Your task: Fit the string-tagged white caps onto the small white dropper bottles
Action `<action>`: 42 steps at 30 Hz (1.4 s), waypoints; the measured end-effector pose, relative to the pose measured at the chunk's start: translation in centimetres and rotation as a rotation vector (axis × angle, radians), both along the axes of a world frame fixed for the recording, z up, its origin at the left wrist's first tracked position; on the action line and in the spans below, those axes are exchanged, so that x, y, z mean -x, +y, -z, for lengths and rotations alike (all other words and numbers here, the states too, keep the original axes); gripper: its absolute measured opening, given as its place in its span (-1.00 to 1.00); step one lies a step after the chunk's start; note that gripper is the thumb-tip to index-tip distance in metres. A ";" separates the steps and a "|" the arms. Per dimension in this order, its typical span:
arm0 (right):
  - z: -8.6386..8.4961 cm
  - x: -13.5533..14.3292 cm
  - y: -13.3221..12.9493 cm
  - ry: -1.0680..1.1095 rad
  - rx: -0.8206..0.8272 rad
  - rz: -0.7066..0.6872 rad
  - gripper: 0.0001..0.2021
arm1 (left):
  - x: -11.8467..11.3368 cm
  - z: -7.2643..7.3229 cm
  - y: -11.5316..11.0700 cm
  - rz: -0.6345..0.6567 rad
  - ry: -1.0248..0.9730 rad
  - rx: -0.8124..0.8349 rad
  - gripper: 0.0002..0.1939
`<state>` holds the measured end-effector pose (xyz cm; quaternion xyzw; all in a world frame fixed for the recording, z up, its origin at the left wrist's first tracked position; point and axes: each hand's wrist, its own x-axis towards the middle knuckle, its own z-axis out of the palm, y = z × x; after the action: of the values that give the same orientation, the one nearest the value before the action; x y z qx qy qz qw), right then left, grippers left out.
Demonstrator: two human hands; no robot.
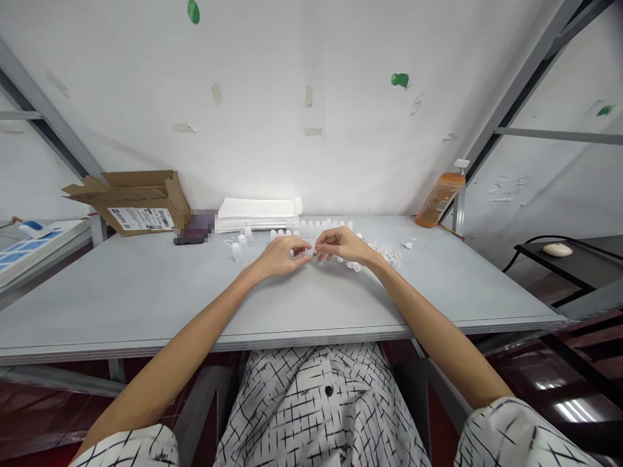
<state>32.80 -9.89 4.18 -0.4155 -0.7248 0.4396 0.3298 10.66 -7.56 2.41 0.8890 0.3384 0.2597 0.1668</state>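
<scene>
At the middle of the grey tabletop [146,292], the person's 2 hands meet over a small translucent white piece [309,251]. The left hand [281,255] pinches it between thumb and fingers; the right hand [341,244] has its fingertips bunched against it, and I cannot tell whether they grip or only touch. The word "LUCKY" can be read in the black print of the white shirt [316,408]. An open brown carton [141,201], back left, bears a white label [141,218] with a barcode, its text too small to read; so is the label on the orange bottle [440,200] at the back right. White caps [331,227] line up behind the hands, white loops [388,254] lie heaped to their right, and a white stack [257,214] sits against the wall [350,149], which carries tape scraps and 3 green bits. Grey metal framing [511,97] flanks the table; the floor [559,395] is dark red and shiny.
</scene>
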 end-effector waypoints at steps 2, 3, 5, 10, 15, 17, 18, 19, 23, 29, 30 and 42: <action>0.0 0.0 0.0 0.010 0.002 -0.006 -0.83 | 0.0 0.0 0.0 -0.004 -0.006 0.002 -0.66; 0.0 0.0 -0.1 0.012 0.002 -0.010 -0.84 | 0.0 0.0 0.0 -0.004 -0.008 0.003 -0.65; 0.0 0.0 -0.1 0.015 0.003 -0.014 -0.84 | 0.0 -0.1 -0.1 -0.004 -0.006 0.005 -0.65; -0.2 0.1 -0.3 0.058 0.003 -0.006 -0.80 | 0.0 -0.1 0.0 -0.006 0.008 -0.009 -0.66; -0.2 0.3 -0.3 0.046 -0.041 0.025 -0.75 | 0.0 -0.5 -0.2 -0.019 0.027 -0.029 -0.64; -0.2 0.4 -0.3 0.032 -0.073 0.037 -0.75 | 0.0 -0.7 -0.4 -0.027 0.039 -0.032 -0.66; -0.2 0.4 -0.3 0.031 -0.082 0.042 -0.75 | 0.0 -0.8 -0.4 -0.032 0.040 -0.031 -0.67; -0.2 0.4 -0.3 0.033 -0.086 0.043 -0.74 | 0.0 -0.8 -0.4 -0.039 0.033 -0.029 -0.67; -0.2 0.5 -0.3 0.056 -0.077 0.035 -0.68 | -0.1 -0.3 -0.1 -0.077 -0.066 0.017 -0.64; -0.1 0.5 -0.2 0.100 -0.071 0.033 -0.63 | -0.1 -0.1 0.2 -0.086 -0.225 0.125 -0.55; 0.0 0.5 -0.2 0.110 -0.069 0.028 -0.63 | -0.2 -0.2 0.1 -0.075 -0.241 0.135 -0.55; -0.5 0.3 -0.5 0.083 -0.051 0.052 -0.62 | -0.3 -0.9 -0.5 0.004 -0.323 0.218 -0.56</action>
<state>32.53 -10.38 4.68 -0.4068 -0.7105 0.4291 0.3816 10.92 -8.07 3.32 0.8130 0.3315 0.3607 0.3146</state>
